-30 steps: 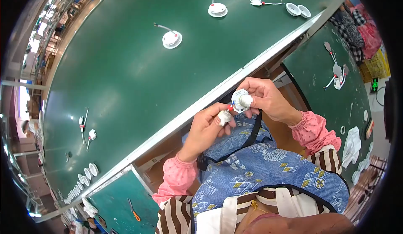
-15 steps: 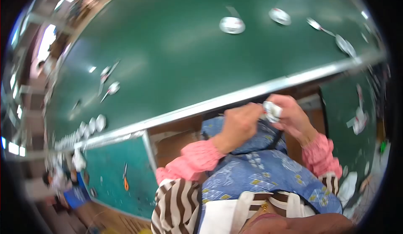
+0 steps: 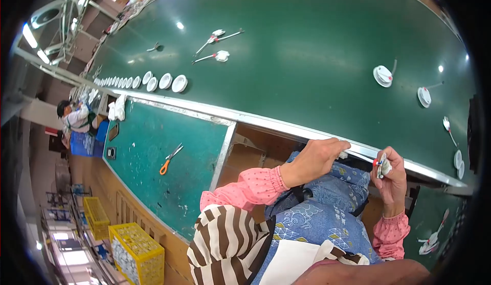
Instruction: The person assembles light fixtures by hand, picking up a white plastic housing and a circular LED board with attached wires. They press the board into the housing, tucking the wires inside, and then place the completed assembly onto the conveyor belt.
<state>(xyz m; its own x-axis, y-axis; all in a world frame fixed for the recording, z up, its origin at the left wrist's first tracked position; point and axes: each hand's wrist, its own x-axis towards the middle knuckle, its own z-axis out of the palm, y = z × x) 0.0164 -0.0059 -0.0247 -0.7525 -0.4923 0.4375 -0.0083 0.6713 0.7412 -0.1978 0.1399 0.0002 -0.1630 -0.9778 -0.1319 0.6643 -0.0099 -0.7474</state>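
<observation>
My right hand is closed on a small white part with a red piece, held upright between thumb and fingers just before the metal edge of the green table. To its left, my left hand has its fingers pinched together. A bit of something whitish shows under those fingertips, too little to name. The hands are apart, both over my blue patterned apron by the table edge.
White round parts with red pieces and wires lie on the green table, also further left. Several white cups line its edge. Orange-handled scissors rest on the lower side table. A co-worker is at far left.
My hands were together at the small white part; now my left hand has drawn away to the left while the right keeps hold of it. The camera view has turned left.
</observation>
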